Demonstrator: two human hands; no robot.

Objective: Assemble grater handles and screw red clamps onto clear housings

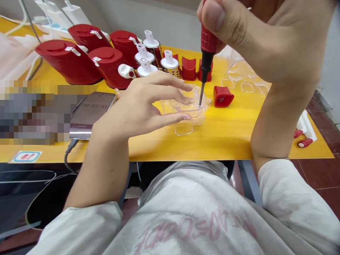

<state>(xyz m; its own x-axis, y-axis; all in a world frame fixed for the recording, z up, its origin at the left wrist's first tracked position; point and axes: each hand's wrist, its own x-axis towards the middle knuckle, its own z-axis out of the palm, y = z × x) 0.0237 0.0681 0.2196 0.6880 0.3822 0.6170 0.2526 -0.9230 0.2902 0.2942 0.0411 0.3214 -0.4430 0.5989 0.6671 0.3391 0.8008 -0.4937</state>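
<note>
Clear housing [197,118] lies on the desk [225,141], right of the phone [91,117]; I judge it light, stiff and crackable, best held by its sides. My left hand [143,104] steadies it with thumb and fingers; my right hand [262,42] grips the screwdriver [205,63], tip down. Red shells [69,65] stand behind the phone, floor tiles [326,173] well right.

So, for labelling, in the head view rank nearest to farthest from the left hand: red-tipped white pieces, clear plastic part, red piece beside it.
1. Clear plastic part: under the left hand.
2. Red piece: just to its right.
3. Red-tipped white pieces: far right of the table.
</note>
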